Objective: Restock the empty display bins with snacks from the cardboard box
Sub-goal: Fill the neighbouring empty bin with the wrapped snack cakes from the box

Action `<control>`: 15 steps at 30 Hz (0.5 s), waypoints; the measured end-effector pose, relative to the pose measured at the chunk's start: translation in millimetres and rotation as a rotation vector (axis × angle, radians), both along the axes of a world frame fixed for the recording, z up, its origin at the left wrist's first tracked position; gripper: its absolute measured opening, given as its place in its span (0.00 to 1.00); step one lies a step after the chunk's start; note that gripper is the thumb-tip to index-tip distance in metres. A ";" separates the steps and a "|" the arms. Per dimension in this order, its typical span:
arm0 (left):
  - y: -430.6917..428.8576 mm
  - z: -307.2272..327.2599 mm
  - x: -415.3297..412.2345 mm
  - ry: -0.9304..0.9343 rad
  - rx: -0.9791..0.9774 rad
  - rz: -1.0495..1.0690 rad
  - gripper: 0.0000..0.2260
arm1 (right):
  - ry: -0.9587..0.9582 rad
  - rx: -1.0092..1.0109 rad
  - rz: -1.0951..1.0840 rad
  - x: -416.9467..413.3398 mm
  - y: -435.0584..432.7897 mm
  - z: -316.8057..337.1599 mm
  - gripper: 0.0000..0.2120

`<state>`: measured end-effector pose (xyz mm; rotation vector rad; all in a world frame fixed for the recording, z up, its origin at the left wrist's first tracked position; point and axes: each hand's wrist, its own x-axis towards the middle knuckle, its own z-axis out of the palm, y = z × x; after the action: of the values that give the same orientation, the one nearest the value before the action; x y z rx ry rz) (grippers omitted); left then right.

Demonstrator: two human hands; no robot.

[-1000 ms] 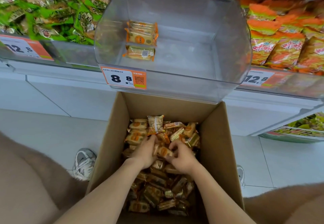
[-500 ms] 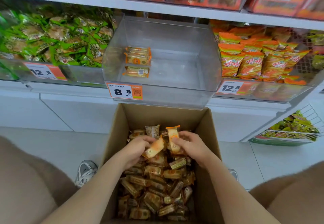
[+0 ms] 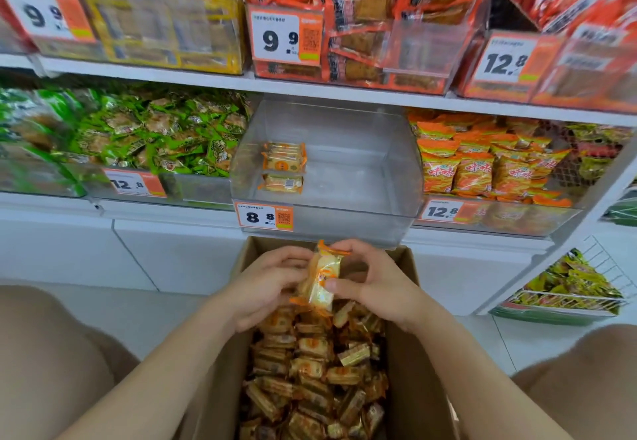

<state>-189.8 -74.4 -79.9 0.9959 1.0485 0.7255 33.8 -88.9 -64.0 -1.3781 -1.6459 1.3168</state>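
cardboard box [image 3: 406, 353] on the floor below the shelf, heaped with wrapped snacks [image 3: 310, 377] | clear display bin [image 3: 362, 170] above it, price tag 8.8, a few packs [image 3: 283, 163] at its left | left hand [image 3: 265, 284] and right hand [image 3: 379, 284] both curled around a bunch of snack packs [image 3: 322, 281] held over the box, under the bin front

The left hand [image 3: 265, 288] and right hand [image 3: 379, 288] together gripped a small bunch of orange-wrapped snack packets [image 3: 322, 284] above the open cardboard box [image 3: 403, 353], which held many like packets. Behind it stood a clear display bin [image 3: 358, 177] with an 8.8 price tag [image 3: 264, 216]. Inside the bin, two packets [image 3: 284, 157] lay near its left wall.
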 end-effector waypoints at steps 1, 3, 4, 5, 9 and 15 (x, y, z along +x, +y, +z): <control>-0.3 8.4 -0.5 -0.017 0.021 0.008 0.14 | -0.004 0.060 -0.019 -3.9 -1.4 6.4 0.25; -1.7 24.0 -2.7 -0.034 0.091 0.023 0.20 | 0.055 0.102 -0.074 -11.1 -2.4 16.2 0.32; -1.9 30.8 -4.3 -0.008 0.150 0.031 0.25 | 0.073 0.111 -0.095 -14.5 -2.8 21.2 0.35; -2.8 38.3 -5.3 0.045 0.217 0.042 0.28 | 0.060 0.135 -0.111 -16.8 -2.0 24.9 0.35; 3.8 64.8 -8.0 0.058 0.359 0.107 0.24 | 0.158 0.155 -0.062 -24.5 -0.1 43.5 0.19; 33.1 111.3 -12.3 0.241 0.495 -0.035 0.20 | 0.400 0.007 -0.098 -36.4 32.6 79.9 0.19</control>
<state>-202.1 -41.3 31.4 1.5539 1.0766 0.8734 -2.6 -56.3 15.9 -1.0885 -1.2963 1.4185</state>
